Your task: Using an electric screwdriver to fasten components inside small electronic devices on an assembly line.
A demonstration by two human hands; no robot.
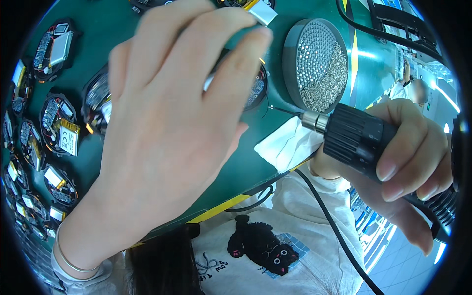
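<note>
My left hand (172, 103) is curled over a round black electronic unit (258, 89), whose circuit board shows right of my fingers. The palm hides most of the unit and the grip itself. Near my fingertips, a silver pouch battery (264, 12) sticks out from another unit at the far edge. In my right hand (418, 152) is a black electric screwdriver (356, 140), held almost level and pointing left. A tiny screw seems to sit on its thin bit, just right of the covered unit. Beneath the bit lies a folded white cloth (287, 145).
A round grey tray (290, 64) with a perforated floor holds many small screws (327, 81). Several more round units (59, 123) with pouch batteries crowd the left of the green table (223, 179). A black cable (329, 216) hangs before my shirt. Another person (408, 88) is far right.
</note>
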